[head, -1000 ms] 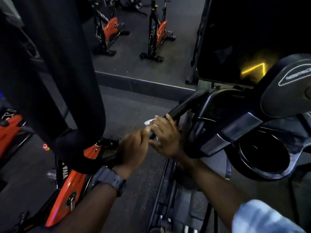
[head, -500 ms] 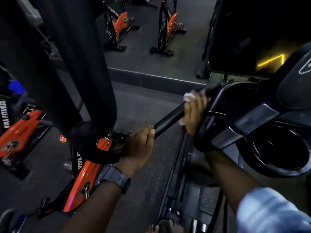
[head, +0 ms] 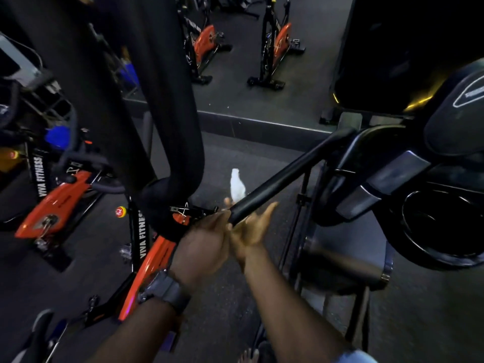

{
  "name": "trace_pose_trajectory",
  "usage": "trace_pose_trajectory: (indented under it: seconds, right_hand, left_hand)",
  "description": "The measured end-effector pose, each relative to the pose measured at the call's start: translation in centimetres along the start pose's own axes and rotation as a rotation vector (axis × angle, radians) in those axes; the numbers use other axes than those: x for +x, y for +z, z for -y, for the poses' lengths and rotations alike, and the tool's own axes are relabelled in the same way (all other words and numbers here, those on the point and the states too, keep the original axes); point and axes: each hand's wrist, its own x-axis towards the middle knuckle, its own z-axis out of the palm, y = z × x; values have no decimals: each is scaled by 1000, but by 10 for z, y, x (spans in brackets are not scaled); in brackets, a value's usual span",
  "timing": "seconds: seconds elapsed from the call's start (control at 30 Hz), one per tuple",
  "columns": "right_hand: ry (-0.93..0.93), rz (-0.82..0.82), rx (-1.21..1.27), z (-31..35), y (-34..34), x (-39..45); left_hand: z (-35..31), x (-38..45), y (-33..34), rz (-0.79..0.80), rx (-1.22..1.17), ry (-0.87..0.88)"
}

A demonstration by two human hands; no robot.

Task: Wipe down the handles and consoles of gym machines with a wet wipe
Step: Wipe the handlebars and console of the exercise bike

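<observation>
head cam: left hand (head: 201,244) grips near end of black handle (head: 282,179); right hand (head: 251,229), fingers loose & spread, palm up under it; white wipe (head: 237,187) just beyond handle tip, grip unclear.

"VIVA FITNESS" on spin bike frames (head: 143,233)

Black handle (head: 282,179) runs from the machine console (head: 392,179) at 2 o'clock down to frame centre. Left hand (head: 201,244) grips its near end, watch (head: 165,290) on wrist. Right hand (head: 251,229) sits just under the bar end, palm up, fingers straight. White wipe (head: 237,186) visible just past the fingertips; contact unclear. Orange spin bikes (head: 52,205) at 9 and 12 o'clock.
</observation>
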Motion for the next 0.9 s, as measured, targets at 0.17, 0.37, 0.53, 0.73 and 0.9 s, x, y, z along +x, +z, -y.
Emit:
trace_pose_trajectory:
  seconds: [0.17,0.37,0.53,0.73,0.9]
  right_hand:
    - [215,82,-13,-46,-18,-20]
    - [-17,0,202,-16,-6,-12]
    - [225,68,159,-85,22,-63]
    - [168,171,101,-127,64,-92]
    - [136,167,-368,-109,66,-104]
  left_hand:
    - [23,-31,-16,47,337,264]
    - [49,-57,-36,-155,372,425]
    - [61,-73,-49,-340,208,368]
    - [69,-82,-78,-606,-418,-91]
    - [63,-82,-86,-635,-597,-174]
